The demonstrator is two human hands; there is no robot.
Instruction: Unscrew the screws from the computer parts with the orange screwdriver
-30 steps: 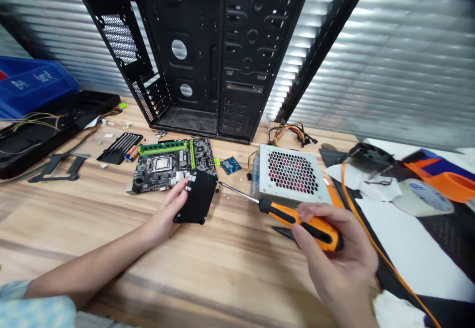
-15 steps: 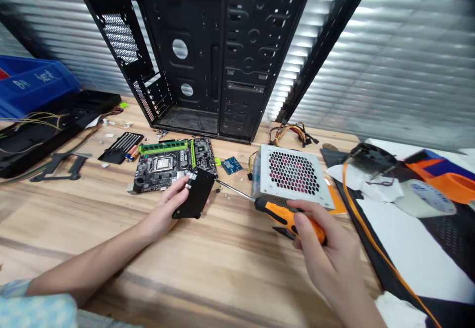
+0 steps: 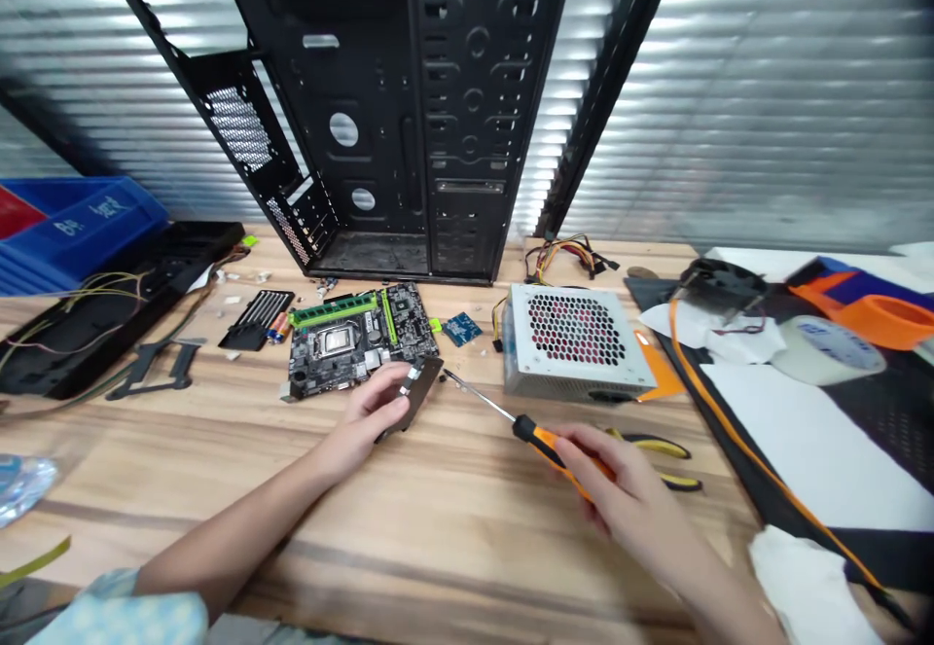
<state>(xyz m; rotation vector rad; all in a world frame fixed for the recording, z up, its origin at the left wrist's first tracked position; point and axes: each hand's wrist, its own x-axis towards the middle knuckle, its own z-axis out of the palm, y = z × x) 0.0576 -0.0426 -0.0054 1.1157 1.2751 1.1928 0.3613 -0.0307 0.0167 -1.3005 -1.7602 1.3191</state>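
My left hand [image 3: 376, 418] pinches a flat black rectangular case [image 3: 420, 394] with small silver pieces along one edge, held tilted over the wooden table. Its thumb and fingers close round the left edge. Wrapped round the handle of an orange and black screwdriver [image 3: 541, 439] is my right hand [image 3: 617, 489]. The metal shaft points left, and its tip is close to the case's upper right corner; whether they touch I cannot tell. Just behind the case lies a motherboard [image 3: 350, 339] with a green memory stick. A small blue circuit board [image 3: 461, 329] lies to its right.
A tall black computer case [image 3: 379, 120] stands at the back. The power supply [image 3: 576, 334] is right of centre, with yellow-handled pliers [image 3: 667, 446] in front. A blue bin [image 3: 80, 227] stands at left, and a fan [image 3: 722, 285], paper and tape lie at right.
The black case has turned more edge-on in my left hand. My right hand and the screwdriver have lowered slightly, uncovering the pliers. The view has shifted.
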